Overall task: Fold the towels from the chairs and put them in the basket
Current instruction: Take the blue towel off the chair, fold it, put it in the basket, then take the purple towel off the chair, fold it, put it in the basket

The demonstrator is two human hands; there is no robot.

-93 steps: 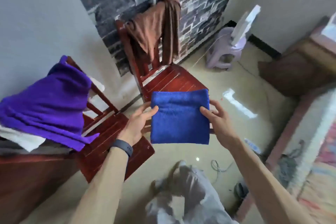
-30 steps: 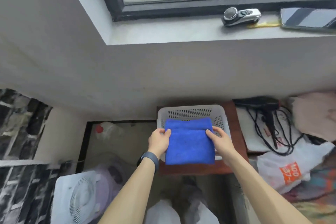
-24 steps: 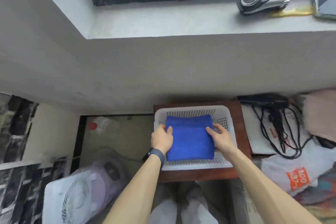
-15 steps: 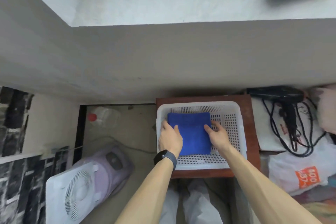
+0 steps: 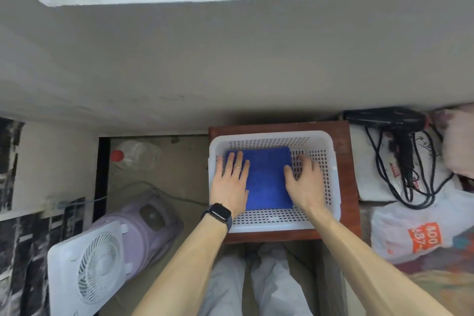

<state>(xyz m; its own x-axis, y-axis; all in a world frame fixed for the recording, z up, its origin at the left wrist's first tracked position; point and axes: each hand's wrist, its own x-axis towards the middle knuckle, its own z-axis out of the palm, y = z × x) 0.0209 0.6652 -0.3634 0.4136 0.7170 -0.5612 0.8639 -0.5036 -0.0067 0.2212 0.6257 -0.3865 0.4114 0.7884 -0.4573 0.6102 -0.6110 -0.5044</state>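
A folded blue towel (image 5: 266,177) lies flat on the bottom of the white perforated basket (image 5: 331,161), which stands on a small reddish-brown table (image 5: 346,136). My left hand (image 5: 230,185) lies flat, fingers straight, on the towel's left part. At the towel's right edge is my right hand (image 5: 305,182), fingers spread and relaxed, partly over the basket floor. Neither hand grips anything. No chairs or other towels are in view.
A grey wall and window ledge rise behind the basket. A white fan on a lilac stool (image 5: 102,251) and a plastic bottle (image 5: 136,156) are on the floor at left. A black hair dryer (image 5: 392,120) with its cord and a white bag (image 5: 415,233) lie at right.
I carried the folded blue towel from the chairs to the basket and lowered it in. Both hands have let go of its edges and now lie flat on it.
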